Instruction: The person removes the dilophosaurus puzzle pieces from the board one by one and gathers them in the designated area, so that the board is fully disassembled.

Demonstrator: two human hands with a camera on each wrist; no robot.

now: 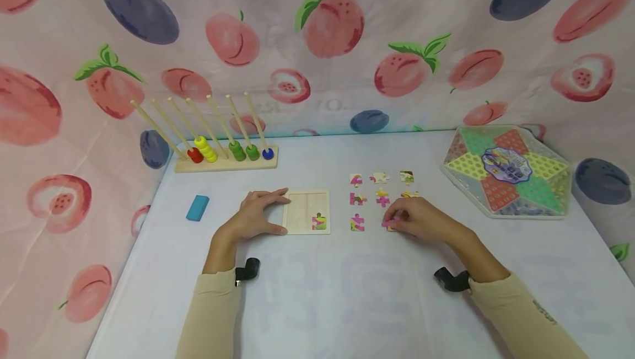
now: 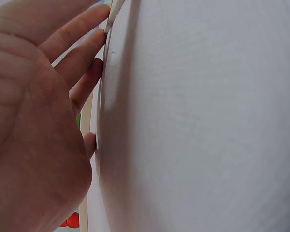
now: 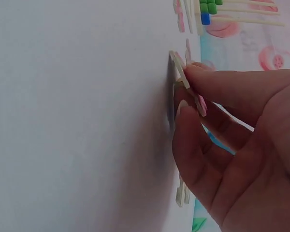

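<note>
My right hand (image 1: 416,218) pinches a pink and green jigsaw puzzle piece (image 3: 180,67) between thumb and fingers; in the right wrist view it tilts up from the tabletop. My left hand (image 1: 255,215) rests at the left side of a square wooden puzzle tray (image 1: 306,233), with index finger near its upper corner and thumb at its lower corner. Its fingers look mostly straight, tips touching the tray's edge in the left wrist view. One puzzle piece (image 1: 319,221) lies in the tray's lower right corner. Several loose pieces (image 1: 357,222) lie in rows between tray and right hand, one partly hidden behind that hand.
A wooden bead abacus (image 1: 225,165) with upright rods stands at the back left. In front of it lies a blue block (image 1: 197,208). A hexagonal board game box (image 1: 506,171) sits at the back right. A fruit-print cloth (image 1: 332,83) hangs behind the white table.
</note>
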